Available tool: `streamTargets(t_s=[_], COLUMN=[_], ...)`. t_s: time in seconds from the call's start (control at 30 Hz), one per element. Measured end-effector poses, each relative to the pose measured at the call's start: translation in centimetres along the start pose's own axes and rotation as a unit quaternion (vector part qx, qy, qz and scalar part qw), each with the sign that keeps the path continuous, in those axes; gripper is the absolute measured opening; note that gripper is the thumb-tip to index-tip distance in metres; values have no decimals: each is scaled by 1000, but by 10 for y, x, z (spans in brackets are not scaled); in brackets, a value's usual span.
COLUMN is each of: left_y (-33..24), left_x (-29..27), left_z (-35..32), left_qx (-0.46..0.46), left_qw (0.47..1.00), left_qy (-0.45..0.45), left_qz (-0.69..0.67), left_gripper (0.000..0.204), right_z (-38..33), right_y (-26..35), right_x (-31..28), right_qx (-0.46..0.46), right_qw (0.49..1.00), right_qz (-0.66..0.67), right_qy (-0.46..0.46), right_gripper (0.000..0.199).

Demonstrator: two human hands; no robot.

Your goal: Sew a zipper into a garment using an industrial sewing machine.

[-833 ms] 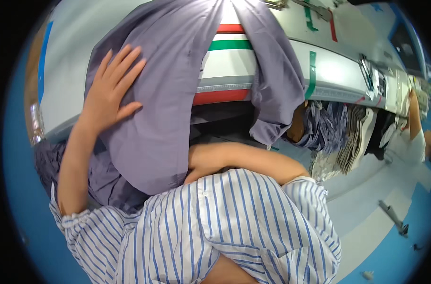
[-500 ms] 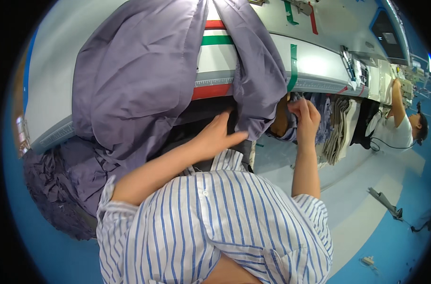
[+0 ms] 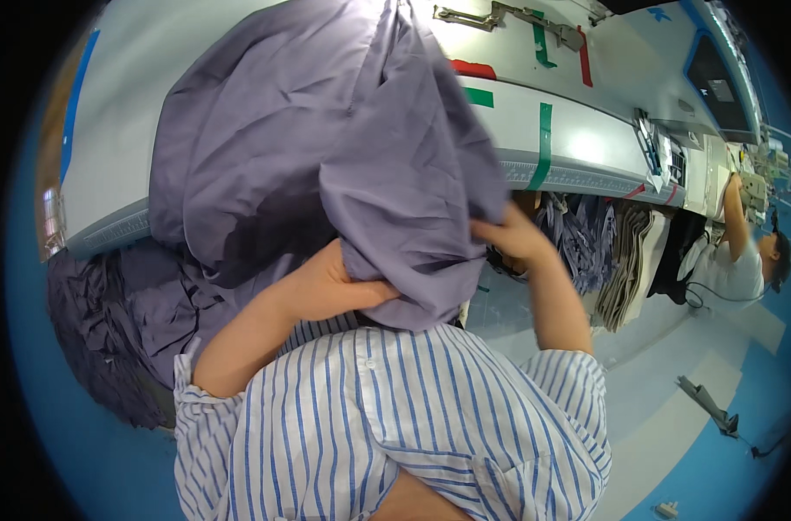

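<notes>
A large purple-grey cloth (image 3: pixel 265 113) lies over the white worktable and hangs down its front edge, toward my striped shirt. Its right-hand panel (image 3: pixel 413 191) drapes in loose folds in front of me. My left hand (image 3: pixel 326 286) is closed on the lower part of this panel, thumb on top and fingers partly behind the fabric. At the panel's right edge, my right hand (image 3: pixel 515 236) is closed with the fingers against the cloth; motion blurs it slightly. The cloth's far end runs up out of sight at the top.
The worktable (image 3: pixel 578 135) has a ruler-marked front edge and red and green tape strips. A metal fitting (image 3: pixel 508 22) sits at the back. Crumpled purple cloth (image 3: pixel 135 321) is heaped at left. Folded fabrics (image 3: pixel 625 260) hang below the table; a co-worker (image 3: pixel 734 269) sits at far right.
The cloth's right panel has swung left and toward me, covering the gap where the table's tape showed. My left hand has moved left onto the panel; my right hand has come down-left to its edge.
</notes>
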State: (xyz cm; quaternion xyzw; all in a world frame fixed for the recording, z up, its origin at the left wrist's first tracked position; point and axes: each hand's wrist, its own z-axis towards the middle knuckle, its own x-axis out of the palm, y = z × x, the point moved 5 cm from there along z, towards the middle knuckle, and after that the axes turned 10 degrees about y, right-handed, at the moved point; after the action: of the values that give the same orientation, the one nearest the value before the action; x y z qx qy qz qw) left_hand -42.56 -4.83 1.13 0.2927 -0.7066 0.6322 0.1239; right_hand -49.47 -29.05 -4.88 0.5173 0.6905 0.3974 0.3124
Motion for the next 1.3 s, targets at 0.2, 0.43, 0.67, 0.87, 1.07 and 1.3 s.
streamTargets(t_s=[0.2, 0.43, 0.67, 0.87, 1.07, 1.3], left_y=[58, 82, 89, 96, 79, 13], left_x=[21, 33, 28, 37, 41, 7], left_z=[6, 24, 18, 24, 28, 16], left_qx=[-133, -67, -89, -51, -16, -54], left_qw=[973, 970, 959, 940, 918, 950], left_qy=[78, 48, 87, 114, 110, -47], left_qz=[172, 228, 256, 317, 380, 305], left_gripper=[36, 42, 46, 46, 43, 41], right_z=[-131, -1, 43, 1, 0, -7], right_y=[104, 179, 144, 126, 116, 133], right_x=[-123, 20, -6, 43, 63, 76], right_qx=[-8, -289, -319, -262, -172, -221], right_qw=[775, 766, 804, 812, 843, 781], right_qz=[-419, -466, -405, -454, -467, -558], right_qy=[-473, -336, -297, -258, -204, -172], right_gripper=[16, 44, 31, 19, 25, 23])
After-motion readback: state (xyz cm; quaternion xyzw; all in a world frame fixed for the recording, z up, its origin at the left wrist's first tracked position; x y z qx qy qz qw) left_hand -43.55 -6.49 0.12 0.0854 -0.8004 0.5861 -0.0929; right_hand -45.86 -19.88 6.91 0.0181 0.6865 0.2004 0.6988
